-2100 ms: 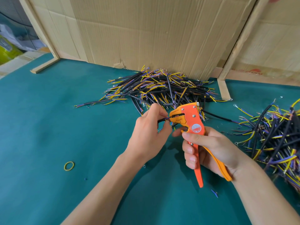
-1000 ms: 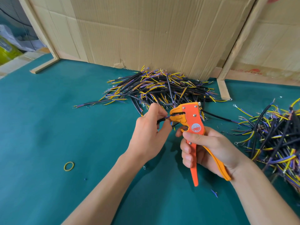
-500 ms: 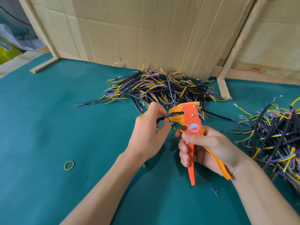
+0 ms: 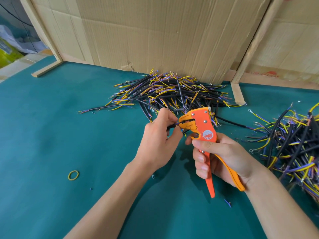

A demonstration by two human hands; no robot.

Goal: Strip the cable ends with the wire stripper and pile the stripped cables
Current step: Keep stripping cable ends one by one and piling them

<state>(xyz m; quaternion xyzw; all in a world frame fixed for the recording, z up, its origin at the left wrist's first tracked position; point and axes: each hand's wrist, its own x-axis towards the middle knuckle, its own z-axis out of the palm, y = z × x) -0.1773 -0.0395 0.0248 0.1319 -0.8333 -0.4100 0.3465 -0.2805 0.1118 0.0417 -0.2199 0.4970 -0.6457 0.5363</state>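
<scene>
**Core wire fed into the stripper mouth: where the strip could fail**

A short black cable (image 4: 51,127) is pinched between thumb and fingers of the left hand (image 4: 159,138), and one thin purple core is offered into the slot of the orange wire stripper (image 4: 202,128). The stripper's two handles are wrapped by the right hand (image 4: 219,156) and appear drawn close together. How deep the core sits in the slot cannot be told.

If the core is seated too shallow, little or no insulation is likely to be removed; too deep, and an overlong bare end would result. A skewed feed could let copper strands be nicked or cut. Should the pinch be loose, the cable may be dragged through the fingers rather than stripped.

The large cable pile (image 4: 169,94) lies just behind the tool against the cardboard wall (image 4: 164,35); a second heap (image 4: 293,144) lies at the right. A yellow rubber band (image 4: 73,175) lies on the green mat (image 4: 43,135).
</scene>
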